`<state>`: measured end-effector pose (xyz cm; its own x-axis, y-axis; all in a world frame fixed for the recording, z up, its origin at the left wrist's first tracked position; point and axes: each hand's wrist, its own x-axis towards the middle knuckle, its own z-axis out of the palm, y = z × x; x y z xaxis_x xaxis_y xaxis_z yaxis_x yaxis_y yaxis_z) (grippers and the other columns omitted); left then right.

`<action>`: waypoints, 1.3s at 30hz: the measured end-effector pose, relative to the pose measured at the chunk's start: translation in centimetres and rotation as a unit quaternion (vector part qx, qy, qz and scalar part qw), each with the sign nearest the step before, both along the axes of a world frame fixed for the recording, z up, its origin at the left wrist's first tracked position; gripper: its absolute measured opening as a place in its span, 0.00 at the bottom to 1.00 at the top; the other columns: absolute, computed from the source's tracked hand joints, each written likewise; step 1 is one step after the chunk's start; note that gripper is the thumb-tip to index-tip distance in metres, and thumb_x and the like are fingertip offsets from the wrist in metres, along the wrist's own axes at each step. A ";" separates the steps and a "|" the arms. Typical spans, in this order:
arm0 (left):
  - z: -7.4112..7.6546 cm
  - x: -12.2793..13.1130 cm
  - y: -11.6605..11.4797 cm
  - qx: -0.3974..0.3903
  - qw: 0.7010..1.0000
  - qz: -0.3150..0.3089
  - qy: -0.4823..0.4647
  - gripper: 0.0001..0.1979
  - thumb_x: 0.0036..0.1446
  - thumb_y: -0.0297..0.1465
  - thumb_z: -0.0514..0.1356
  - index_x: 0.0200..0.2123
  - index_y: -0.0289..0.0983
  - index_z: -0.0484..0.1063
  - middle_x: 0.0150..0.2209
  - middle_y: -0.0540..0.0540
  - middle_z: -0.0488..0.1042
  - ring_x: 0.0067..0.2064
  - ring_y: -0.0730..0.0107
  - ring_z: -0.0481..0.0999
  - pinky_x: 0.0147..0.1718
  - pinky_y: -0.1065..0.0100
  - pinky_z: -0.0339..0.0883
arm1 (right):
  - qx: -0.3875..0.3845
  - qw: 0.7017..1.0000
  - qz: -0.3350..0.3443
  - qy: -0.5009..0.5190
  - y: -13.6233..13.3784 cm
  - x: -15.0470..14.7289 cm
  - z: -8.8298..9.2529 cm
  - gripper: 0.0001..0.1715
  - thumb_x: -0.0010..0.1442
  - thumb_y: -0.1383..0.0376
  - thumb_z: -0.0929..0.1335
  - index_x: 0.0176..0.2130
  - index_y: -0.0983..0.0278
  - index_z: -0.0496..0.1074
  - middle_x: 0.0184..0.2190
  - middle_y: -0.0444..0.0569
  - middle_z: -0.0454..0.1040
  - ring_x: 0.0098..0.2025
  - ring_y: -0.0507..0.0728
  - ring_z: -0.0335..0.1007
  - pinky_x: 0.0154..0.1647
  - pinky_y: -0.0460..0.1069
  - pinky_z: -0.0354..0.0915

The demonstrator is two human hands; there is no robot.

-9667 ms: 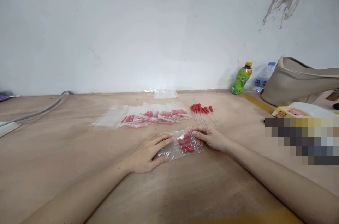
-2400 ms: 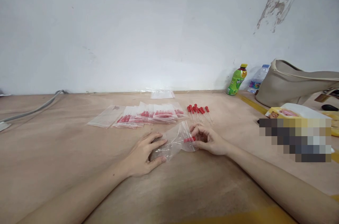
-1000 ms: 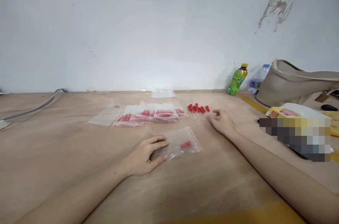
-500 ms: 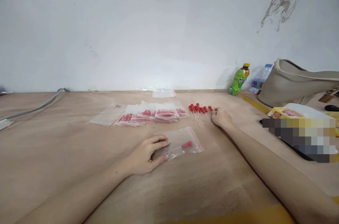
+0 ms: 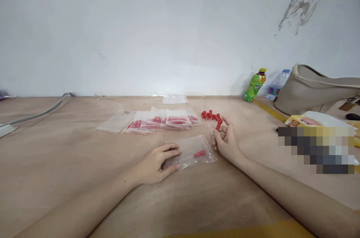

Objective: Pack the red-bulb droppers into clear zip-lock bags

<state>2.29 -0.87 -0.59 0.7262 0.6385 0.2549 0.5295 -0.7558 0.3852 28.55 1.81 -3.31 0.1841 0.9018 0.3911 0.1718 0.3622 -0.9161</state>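
Note:
My left hand (image 5: 156, 163) lies on the near end of a clear zip bag (image 5: 194, 151) on the wooden table (image 5: 84, 163), fingers curled, pinning it down. One red-bulbed dropper (image 5: 198, 153) lies inside that bag. My right hand (image 5: 227, 138) hovers just right of the bag's mouth and pinches another red-bulbed dropper (image 5: 218, 124) between its fingers. Behind it lies a small group of loose droppers (image 5: 209, 116). A row of filled bags (image 5: 165, 121) sits further back to the left.
An empty clear bag (image 5: 116, 123) lies at the row's left end, and more bags (image 5: 174, 99) by the wall. A green bottle (image 5: 255, 85), a water bottle (image 5: 277, 84) and a beige handbag (image 5: 317, 88) stand at the right. A grey cable (image 5: 39, 112) runs at the left.
My right hand reached back to the loose droppers, picked one up and brought it toward the bag's mouth. My left hand has stayed on the bag.

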 end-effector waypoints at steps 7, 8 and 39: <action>-0.1 -0.1 0.0 -0.002 1.000 -0.005 -0.012 0.21 0.57 0.37 0.54 0.54 0.41 0.62 0.55 0.43 0.61 0.55 0.58 0.61 0.52 0.57 0.59 | -0.029 0.999 -0.027 0.025 0.8 0.6 0.0 0.35 0.51 0.58 0.64 0.54 0.59 0.45 0.30 0.40 0.61 0.18 0.46 0.61 0.15 0.43 0.61; -0.1 -0.1 0.0 -0.001 1.000 -0.005 -0.012 0.21 0.57 0.37 0.54 0.54 0.41 0.62 0.55 0.43 0.61 0.55 0.59 0.61 0.52 0.57 0.59 | -0.015 0.999 -0.033 0.009 0.8 0.6 0.0 0.34 0.52 0.59 0.64 0.54 0.59 0.46 0.29 0.40 0.62 0.19 0.46 0.61 0.16 0.43 0.60; -0.3 0.0 0.1 0.009 1.000 -0.011 -0.012 0.22 0.58 0.37 0.54 0.55 0.41 0.61 0.55 0.43 0.61 0.55 0.59 0.61 0.52 0.57 0.58 | -0.180 0.967 0.181 0.021 0.3 1.7 0.9 0.17 0.43 0.58 0.71 0.30 0.64 0.64 0.28 0.44 0.73 0.29 0.49 0.69 0.34 0.48 0.66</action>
